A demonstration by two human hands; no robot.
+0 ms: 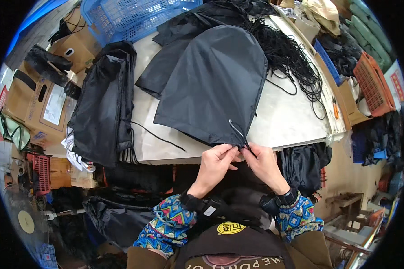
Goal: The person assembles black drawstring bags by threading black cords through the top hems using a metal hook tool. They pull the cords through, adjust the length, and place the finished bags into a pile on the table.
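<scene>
The step seems to be threading a thin cord at the near corner of the black bag; the next move probably calls for steady pulling. This bag lies on the worktop, its corner between left hand and right hand, both pinching it with closed fingertips.

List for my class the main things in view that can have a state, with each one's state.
Black bag: laid out fairly flat, lower edge held
Left hand: pinching the bag's edge
Right hand: pinching at the same edge
Bags at left: stacked
Black cords: loose, tangled
White table: partly covered
Fan: running or off, cannot tell
</scene>
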